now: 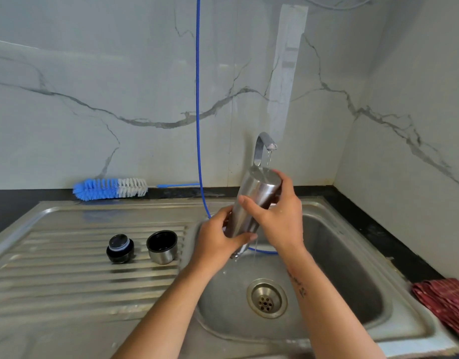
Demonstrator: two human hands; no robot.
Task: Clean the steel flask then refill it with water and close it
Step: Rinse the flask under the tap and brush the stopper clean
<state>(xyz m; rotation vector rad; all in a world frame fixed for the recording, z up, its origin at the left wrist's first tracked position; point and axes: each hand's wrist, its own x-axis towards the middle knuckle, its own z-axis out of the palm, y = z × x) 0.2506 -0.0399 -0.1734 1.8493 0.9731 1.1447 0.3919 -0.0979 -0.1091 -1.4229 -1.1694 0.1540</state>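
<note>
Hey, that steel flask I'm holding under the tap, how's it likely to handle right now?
Probably slippery: the steel flask is smooth, and water from the tap runs down it. Both the left hand and right hand grip it, which helps. Being round, it would likely roll if laid down.

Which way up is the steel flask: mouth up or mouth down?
Mouth down, tilted: tap water lands on the steel flask's flat base and drains from its lower end.

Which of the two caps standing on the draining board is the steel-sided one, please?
The steel cup cap, the one nearer the sink basin; it stands open side up. The other, the stopper, is black.
</note>
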